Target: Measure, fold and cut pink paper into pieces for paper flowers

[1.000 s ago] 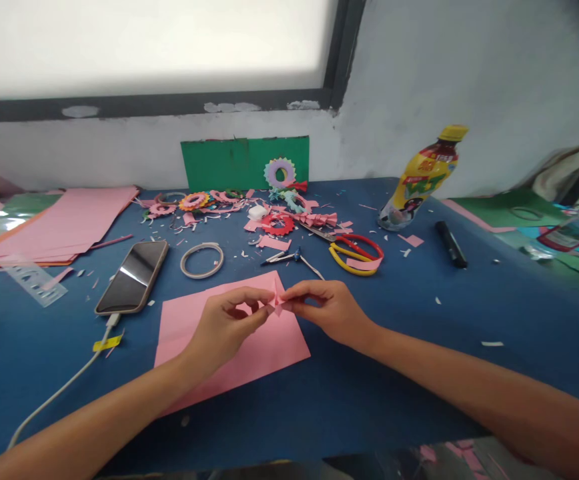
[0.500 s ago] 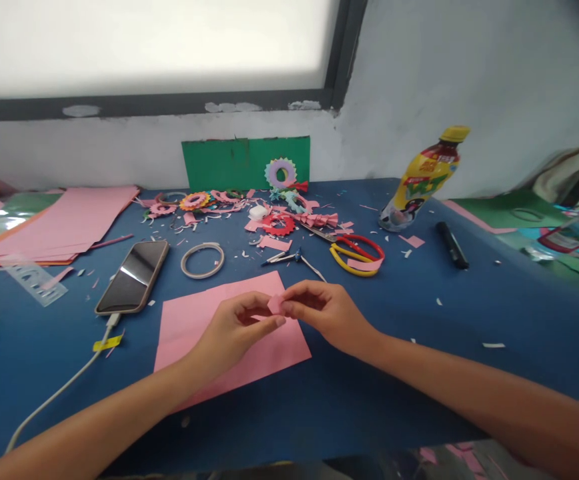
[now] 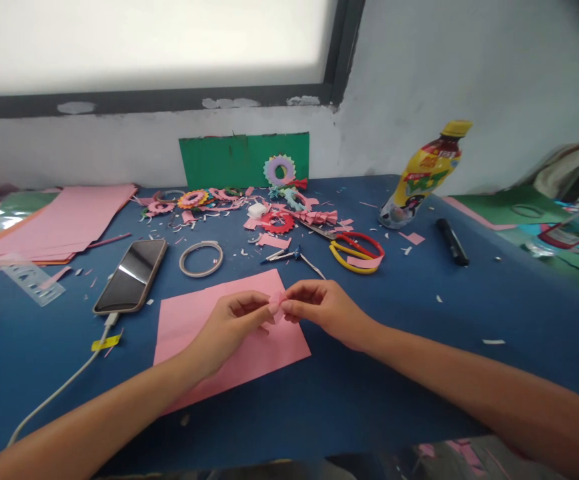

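A small folded piece of pink paper (image 3: 278,305) is pinched between my two hands. My left hand (image 3: 239,320) grips its left side with thumb and fingertips. From the other side, my right hand (image 3: 322,307) pinches it between thumb and forefinger. The fingertips cover part of its folds. Beneath the hands lies a larger pink sheet (image 3: 184,333) flat on the blue table (image 3: 369,413). Scissors with red and yellow handles (image 3: 357,253) rest beyond my right hand, a strip of pink paper across the handles. A blue-headed compass (image 3: 294,254) lies just beyond the sheet.
A phone (image 3: 132,275) with a white cable and a tape roll (image 3: 201,259) lie left. Paper rings (image 3: 277,222) and scraps litter the back. A drink bottle (image 3: 422,175) and a black marker (image 3: 452,242) stand and lie right. Pink sheets (image 3: 77,217) are stacked far left.
The fingers have shifted on the small paper, and more folds now show between them. My left thumb has moved up onto it. The view has moved slightly.
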`<move>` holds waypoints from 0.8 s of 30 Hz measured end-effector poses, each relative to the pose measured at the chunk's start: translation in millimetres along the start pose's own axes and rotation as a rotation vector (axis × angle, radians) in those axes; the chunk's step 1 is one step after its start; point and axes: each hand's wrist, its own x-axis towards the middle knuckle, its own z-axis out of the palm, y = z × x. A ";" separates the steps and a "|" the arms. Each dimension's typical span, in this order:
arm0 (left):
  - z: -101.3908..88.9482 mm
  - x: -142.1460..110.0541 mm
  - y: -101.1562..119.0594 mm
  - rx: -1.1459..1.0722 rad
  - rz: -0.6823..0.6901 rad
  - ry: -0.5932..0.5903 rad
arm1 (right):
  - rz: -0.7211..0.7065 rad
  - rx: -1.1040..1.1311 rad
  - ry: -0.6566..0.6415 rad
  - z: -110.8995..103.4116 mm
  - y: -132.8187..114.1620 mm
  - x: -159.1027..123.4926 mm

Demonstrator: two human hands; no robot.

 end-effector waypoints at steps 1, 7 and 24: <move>-0.4 0.2 -0.4 0.010 -0.001 0.005 | 0.012 0.006 0.003 0.0 -0.5 0.2; -1.8 0.2 -1.9 -0.017 -0.016 -0.013 | 0.048 0.004 0.040 1.3 -2.7 1.2; -1.3 0.1 -0.7 0.039 -0.055 0.067 | 0.043 -0.083 -0.013 -0.8 3.2 1.1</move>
